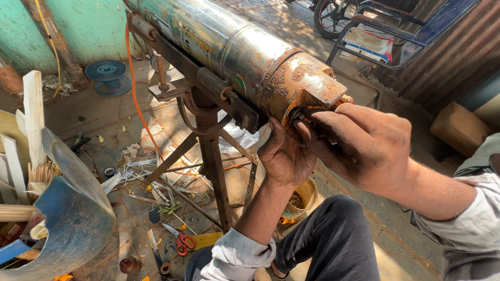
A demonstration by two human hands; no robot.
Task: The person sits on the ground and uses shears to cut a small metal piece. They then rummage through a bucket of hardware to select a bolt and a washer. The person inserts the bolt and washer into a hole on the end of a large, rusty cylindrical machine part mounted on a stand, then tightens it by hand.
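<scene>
While resting on a stand (213, 151), both hands (333, 148) grip the rusty cylinder end (307, 83).

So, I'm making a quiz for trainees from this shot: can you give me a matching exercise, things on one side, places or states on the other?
Things:
1. Rusty end cap of the steel cylinder
2. Red-handled scissors
3. Dark wire spool
4. Left hand

Places or states:
A. On the ground by the green wall
B. Under the cylinder's end, palm up
C. On the ground near the stand's foot
D. Corroded orange, gripped by the right hand

Pairs: 1-D, 2-C, 3-A, 4-B
</scene>
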